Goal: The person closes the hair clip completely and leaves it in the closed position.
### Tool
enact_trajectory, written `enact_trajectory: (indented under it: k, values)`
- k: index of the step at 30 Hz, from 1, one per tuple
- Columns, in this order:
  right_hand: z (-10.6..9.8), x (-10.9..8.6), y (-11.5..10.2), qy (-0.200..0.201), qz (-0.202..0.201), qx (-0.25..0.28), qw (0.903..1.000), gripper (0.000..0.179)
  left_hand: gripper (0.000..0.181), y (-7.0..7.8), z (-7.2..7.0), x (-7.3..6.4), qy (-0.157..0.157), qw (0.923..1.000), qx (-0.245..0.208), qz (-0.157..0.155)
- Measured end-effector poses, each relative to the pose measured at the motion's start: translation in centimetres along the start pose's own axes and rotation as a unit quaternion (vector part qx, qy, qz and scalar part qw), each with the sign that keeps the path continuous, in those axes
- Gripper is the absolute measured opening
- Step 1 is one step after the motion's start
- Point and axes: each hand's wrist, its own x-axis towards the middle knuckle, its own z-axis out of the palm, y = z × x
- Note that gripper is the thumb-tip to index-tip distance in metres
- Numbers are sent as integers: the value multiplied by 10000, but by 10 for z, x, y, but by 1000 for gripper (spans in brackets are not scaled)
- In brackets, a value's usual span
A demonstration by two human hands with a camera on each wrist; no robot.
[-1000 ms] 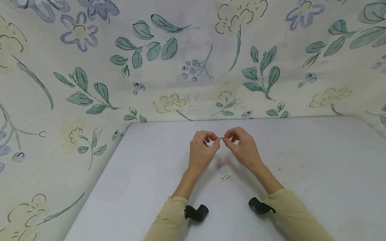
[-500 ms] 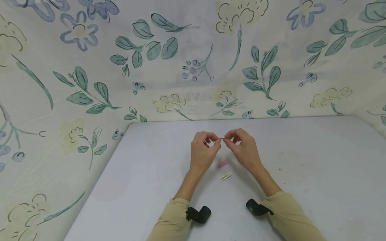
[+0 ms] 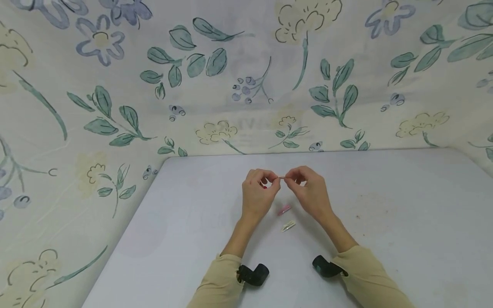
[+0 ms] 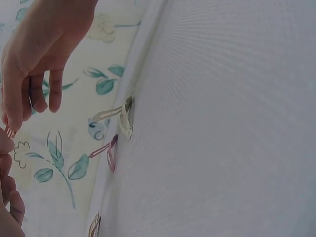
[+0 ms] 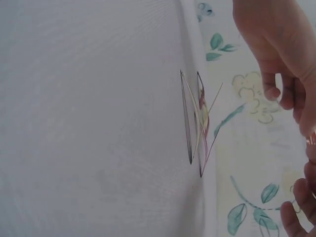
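Between my two hands is a slim orange-red hair clip, its ends covered by fingertips. My left hand pinches one end with thumb and forefinger. The other end sits in the pinch of my right hand. Parallel bars of the clip show in the left wrist view. A bit of red shows past the left fingers; I cannot tell what it is. Nearer me on the table lie a pink snap hair clip and a cream one, both sprung apart in the wrist views.
Another light-coloured clip appears at the bottom of the left wrist view. The white table ends at a flower-printed cloth behind the hands. Small dark specks mark the table at right. Black wrist cameras hang at both sleeves.
Both hands keep pinching the orange-red clip and shift only slightly. The right forearm has come a little inward, and the gap between the fingertips looks slightly narrower. The clips on the table have not moved.
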Motion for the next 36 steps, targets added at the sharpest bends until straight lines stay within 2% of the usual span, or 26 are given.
enact_trajectory:
  k: [12,24,30,36]
  values:
    - [0,-1,0,-170,136,35,9998,9,4,-1,-1,-1,-209,9998,31,-2]
    - [-2,0,2,-303,230,55,9993,10,4,-5,-3,1,-506,9986,-176,-23]
    - [-2,-1,4,-333,132,-28,9994,10,5,-8,-4,0,-506,9984,-252,17]
    - [-3,-1,3,-333,92,-22,9994,11,4,-8,-5,1,-559,9977,-354,-128]
